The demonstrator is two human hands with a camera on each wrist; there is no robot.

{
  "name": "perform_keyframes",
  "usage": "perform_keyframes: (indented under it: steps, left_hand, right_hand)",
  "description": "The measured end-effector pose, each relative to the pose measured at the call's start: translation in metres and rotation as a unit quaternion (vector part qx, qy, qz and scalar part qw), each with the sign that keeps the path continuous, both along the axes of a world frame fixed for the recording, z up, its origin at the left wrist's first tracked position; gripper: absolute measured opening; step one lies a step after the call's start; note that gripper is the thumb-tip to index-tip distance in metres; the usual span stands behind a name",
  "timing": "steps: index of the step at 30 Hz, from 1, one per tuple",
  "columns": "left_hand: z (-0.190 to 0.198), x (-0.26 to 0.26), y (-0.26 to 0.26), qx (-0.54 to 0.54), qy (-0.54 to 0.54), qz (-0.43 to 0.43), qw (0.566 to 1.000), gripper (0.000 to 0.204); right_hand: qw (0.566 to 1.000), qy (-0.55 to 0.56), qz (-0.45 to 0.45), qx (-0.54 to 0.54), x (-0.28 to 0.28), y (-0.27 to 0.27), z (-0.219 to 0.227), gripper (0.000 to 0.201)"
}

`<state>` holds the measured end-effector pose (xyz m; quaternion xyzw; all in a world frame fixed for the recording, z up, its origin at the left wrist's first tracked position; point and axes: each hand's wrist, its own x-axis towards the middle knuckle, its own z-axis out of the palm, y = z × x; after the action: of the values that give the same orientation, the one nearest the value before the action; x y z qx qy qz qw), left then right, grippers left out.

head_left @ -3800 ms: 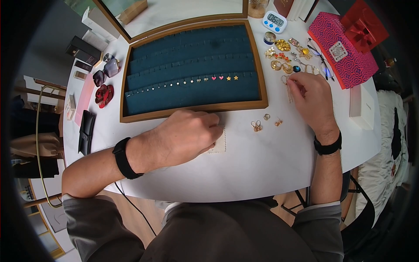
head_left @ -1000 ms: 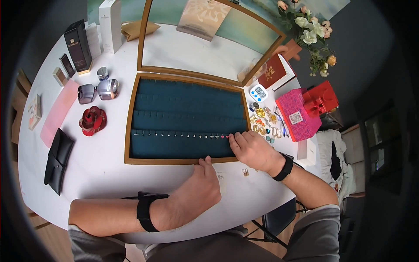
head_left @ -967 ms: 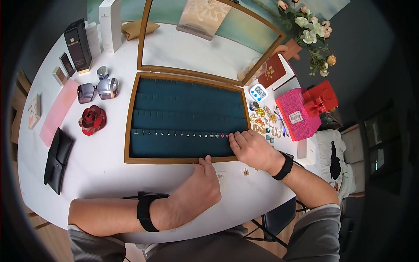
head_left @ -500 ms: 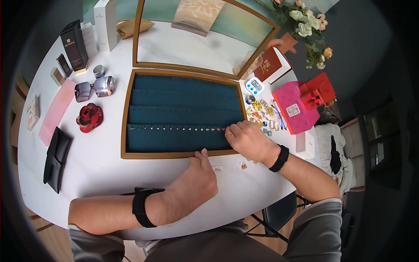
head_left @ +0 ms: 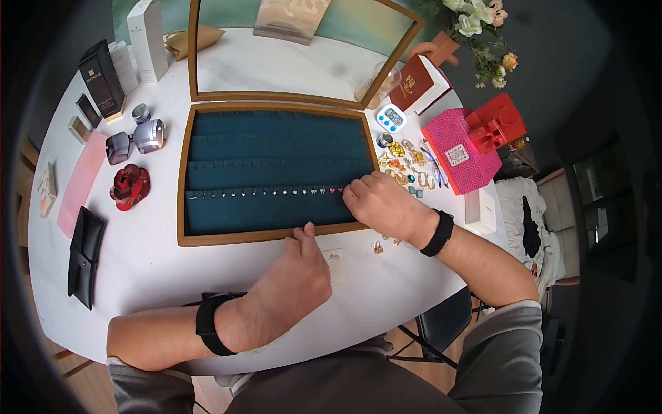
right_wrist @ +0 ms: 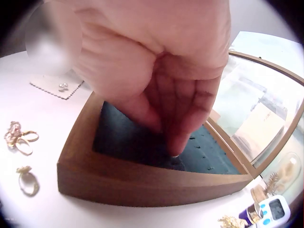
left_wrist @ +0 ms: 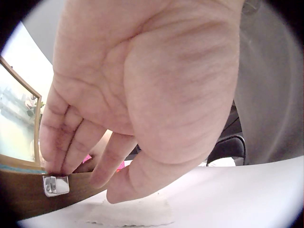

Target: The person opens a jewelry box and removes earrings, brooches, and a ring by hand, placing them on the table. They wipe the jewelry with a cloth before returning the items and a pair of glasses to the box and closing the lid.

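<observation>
At the front clasp (left_wrist: 57,185) of the jewelry box (head_left: 238,239), your left hand (head_left: 293,279) rests, fingers loose, nothing visibly held. Your right hand (head_left: 392,207) bends over the right end of the box's stud row (head_left: 294,192); can't tell if it's pinching anything, fingers hide the spot. Likely seating a piece; next needs light, steady fingertips. Raised lid (head_left: 194,62) partly cut off.

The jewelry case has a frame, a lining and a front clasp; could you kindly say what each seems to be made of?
Frame: probably wood or veneer with a smooth brown satin finish, since grain-like streaks show.
Lining: seemingly matte, dark teal fabric, perhaps velvet, as it hardly reflects light.
Clasp: likely polished silver-coloured metal, judging by its bright highlights.
</observation>
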<state>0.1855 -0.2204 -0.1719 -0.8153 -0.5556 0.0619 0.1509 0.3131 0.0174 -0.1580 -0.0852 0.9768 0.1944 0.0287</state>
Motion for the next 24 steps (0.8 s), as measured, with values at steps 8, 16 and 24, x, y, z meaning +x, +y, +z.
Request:
perform_keyframes:
  steps: [8,16,24]
  left_hand:
    - [0.002,0.0,0.0,-0.009,0.005,-0.003,1.0,0.031]
    - [0.003,-0.001,-0.002,-0.021,-0.003,0.001,1.0,0.033]
    - [0.008,-0.007,-0.002,-0.042,-0.037,0.001,0.998,0.036]
  right_hand:
    - [0.999,0.006,-0.016,-0.027,-0.004,-0.001,-0.002,0.013]
    - [0.988,0.052,-0.071,-0.13,-0.003,0.005,0.003,0.016]
    - [0.964,0.074,-0.139,-0.215,0.005,0.007,0.014,0.016]
